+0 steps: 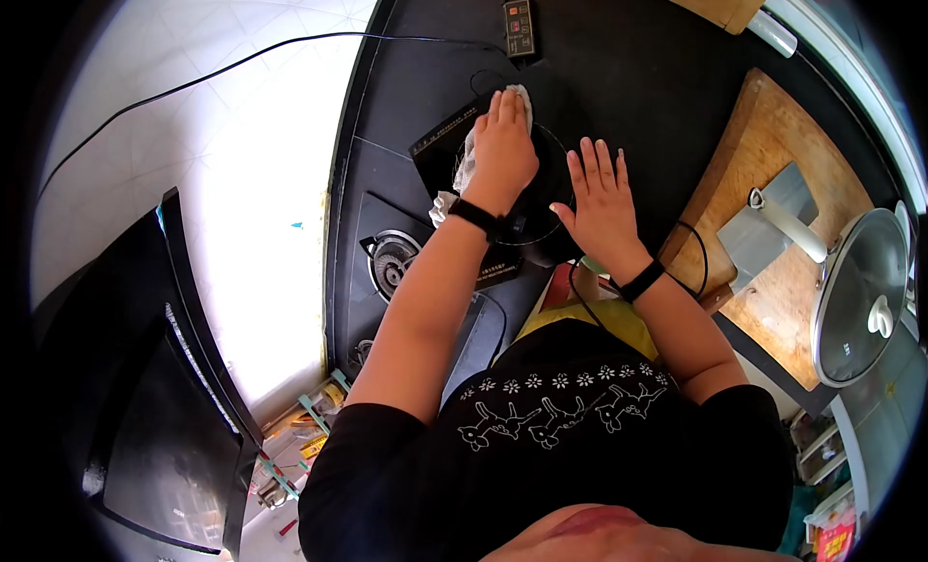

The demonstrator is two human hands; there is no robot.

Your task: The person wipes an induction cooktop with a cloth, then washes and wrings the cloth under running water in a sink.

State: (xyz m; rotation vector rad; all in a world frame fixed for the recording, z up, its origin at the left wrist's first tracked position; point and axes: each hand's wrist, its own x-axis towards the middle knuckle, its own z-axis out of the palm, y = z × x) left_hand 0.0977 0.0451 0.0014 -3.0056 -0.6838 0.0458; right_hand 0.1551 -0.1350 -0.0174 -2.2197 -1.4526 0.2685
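My left hand presses a crumpled white cloth against the black induction cooker, its fingers bent over the cloth. One end of the cloth sticks out past the fingertips, and another bunched bit lies beside my wrist. My right hand is palm down with fingers spread and holds nothing. It overlaps the right side of the cooker's round marked ring in this view. Much of the cooker's top is hidden beneath my left hand and forearm.
A gas burner sits left of the cooker. A small control box with a cable lies at the back. On the right, a wooden cutting board bears a cleaver, and a glass pan lid overlaps the board.
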